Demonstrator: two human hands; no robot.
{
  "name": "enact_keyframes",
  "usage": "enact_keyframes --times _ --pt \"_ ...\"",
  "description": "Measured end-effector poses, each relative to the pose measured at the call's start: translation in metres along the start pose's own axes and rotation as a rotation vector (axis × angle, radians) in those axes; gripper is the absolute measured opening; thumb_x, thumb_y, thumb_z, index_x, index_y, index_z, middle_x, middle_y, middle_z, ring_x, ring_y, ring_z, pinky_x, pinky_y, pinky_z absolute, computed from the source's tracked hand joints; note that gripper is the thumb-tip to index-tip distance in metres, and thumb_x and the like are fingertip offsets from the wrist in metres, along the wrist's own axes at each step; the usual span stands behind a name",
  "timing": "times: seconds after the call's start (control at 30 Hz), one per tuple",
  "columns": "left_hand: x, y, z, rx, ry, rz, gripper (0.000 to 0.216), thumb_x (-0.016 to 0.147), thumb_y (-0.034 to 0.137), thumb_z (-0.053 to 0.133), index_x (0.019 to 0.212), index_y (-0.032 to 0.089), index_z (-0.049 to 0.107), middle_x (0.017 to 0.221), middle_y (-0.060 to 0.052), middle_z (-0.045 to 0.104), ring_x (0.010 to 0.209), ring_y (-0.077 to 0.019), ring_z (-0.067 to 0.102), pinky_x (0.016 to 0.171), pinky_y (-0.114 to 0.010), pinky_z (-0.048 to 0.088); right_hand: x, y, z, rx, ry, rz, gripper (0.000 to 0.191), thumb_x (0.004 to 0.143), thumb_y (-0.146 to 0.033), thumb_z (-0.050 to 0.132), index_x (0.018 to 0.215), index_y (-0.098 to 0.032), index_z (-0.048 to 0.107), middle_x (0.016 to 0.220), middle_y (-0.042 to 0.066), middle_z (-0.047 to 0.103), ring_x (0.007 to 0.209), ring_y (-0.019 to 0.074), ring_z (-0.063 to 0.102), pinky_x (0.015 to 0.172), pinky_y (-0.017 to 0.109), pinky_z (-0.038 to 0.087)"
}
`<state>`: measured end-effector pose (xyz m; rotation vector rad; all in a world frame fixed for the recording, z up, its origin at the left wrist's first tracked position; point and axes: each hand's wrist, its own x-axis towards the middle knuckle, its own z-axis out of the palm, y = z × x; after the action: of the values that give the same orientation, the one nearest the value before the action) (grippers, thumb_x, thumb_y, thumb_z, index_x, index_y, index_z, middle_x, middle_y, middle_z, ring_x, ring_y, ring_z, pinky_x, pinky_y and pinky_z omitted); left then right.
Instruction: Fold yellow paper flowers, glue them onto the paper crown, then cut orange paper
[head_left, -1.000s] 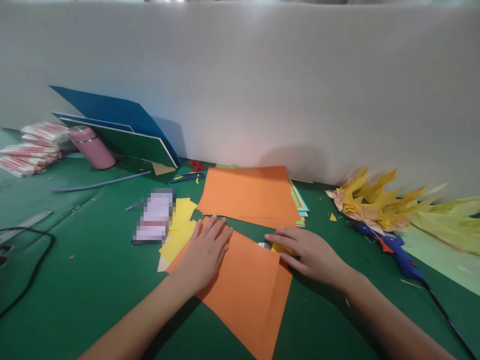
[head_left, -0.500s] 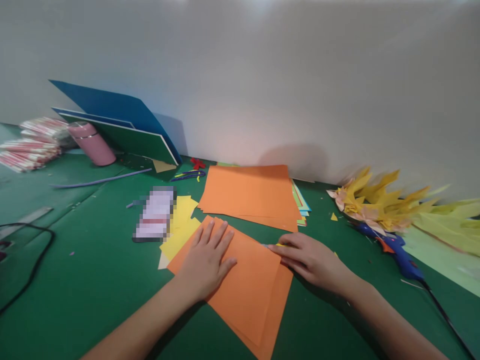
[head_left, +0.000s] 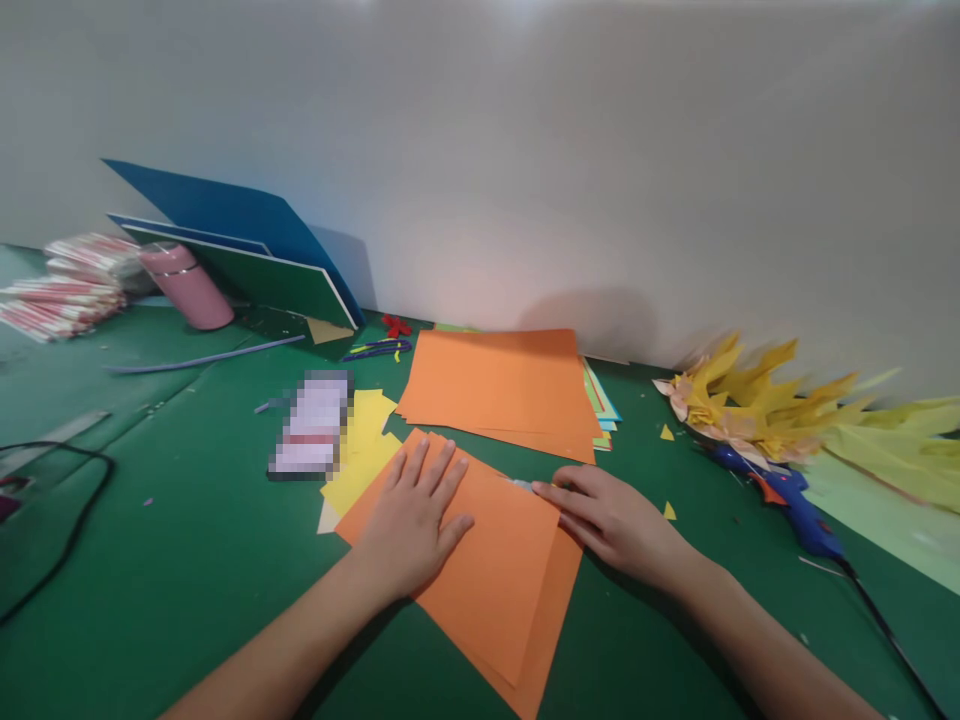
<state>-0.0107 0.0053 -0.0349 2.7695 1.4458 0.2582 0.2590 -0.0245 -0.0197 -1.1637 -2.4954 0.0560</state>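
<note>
A folded orange paper sheet (head_left: 495,580) lies on the green table (head_left: 187,560) in front of me. My left hand (head_left: 416,515) rests flat on its left half, fingers spread. My right hand (head_left: 607,520) lies at the sheet's right corner, fingers stretched out and pressing along the folded edge. Something small and shiny (head_left: 523,485) peeks out just past my right fingertips; I cannot make out what it is.
A stack of orange and coloured sheets (head_left: 502,390) lies behind. Yellow paper (head_left: 364,445) and a blurred phone-like item (head_left: 311,425) sit left. A blue glue gun (head_left: 795,505) and yellow paper flowers (head_left: 757,400) are right. Boards (head_left: 247,260), a pink bottle (head_left: 187,285), a black cable (head_left: 67,530) stand left.
The top flap of the orange sheet has been folded over and flattened. My left hand shifted slightly along the sheet, and my right hand slid along the right edge.
</note>
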Motion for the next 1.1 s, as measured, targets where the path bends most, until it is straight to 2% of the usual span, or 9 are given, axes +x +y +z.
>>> enact_keyframes --times 0.17,0.33,0.63,1.1 --pt "0.001 0.002 -0.004 0.009 -0.046 -0.005 0.060 0.091 0.054 0.028 0.141 0.022 0.036 0.151 -0.005 0.030 0.140 -0.0321 0.017 0.111 -0.049 0.018 -0.001 0.003 0.000 -0.027 -0.003 -0.031 0.035 0.092 -0.019 0.038 0.122 -0.018 0.056 0.095 0.013 0.061 0.083 0.0210 0.057 0.067 0.035 0.051" --pt "0.000 0.002 -0.002 0.007 -0.017 0.001 0.060 0.090 0.056 0.025 0.141 0.024 0.036 0.150 -0.004 0.032 0.140 -0.0316 0.017 0.111 -0.049 0.017 0.004 0.006 0.000 -0.048 -0.008 -0.049 0.036 0.091 -0.016 0.036 0.121 -0.019 0.056 0.097 0.012 0.061 0.084 0.0205 0.056 0.068 0.034 0.051" --pt "0.001 0.003 -0.004 0.005 -0.024 -0.004 0.058 0.090 0.050 0.032 0.141 0.023 0.036 0.152 -0.005 0.030 0.140 -0.0321 0.017 0.111 -0.049 0.017 0.021 0.010 -0.001 -0.050 -0.057 -0.079 0.035 0.092 -0.015 0.036 0.117 -0.017 0.059 0.092 0.012 0.061 0.077 0.0195 0.054 0.063 0.031 0.048" --pt "0.000 0.004 -0.005 0.020 -0.039 0.005 0.059 0.091 0.051 0.029 0.141 0.021 0.035 0.151 -0.005 0.030 0.139 -0.0336 0.019 0.110 -0.050 0.018 0.051 0.015 0.010 -0.022 -0.028 -0.135 0.029 0.092 -0.020 0.044 0.115 -0.015 0.060 0.094 0.014 0.063 0.078 0.0194 0.058 0.064 0.031 0.049"
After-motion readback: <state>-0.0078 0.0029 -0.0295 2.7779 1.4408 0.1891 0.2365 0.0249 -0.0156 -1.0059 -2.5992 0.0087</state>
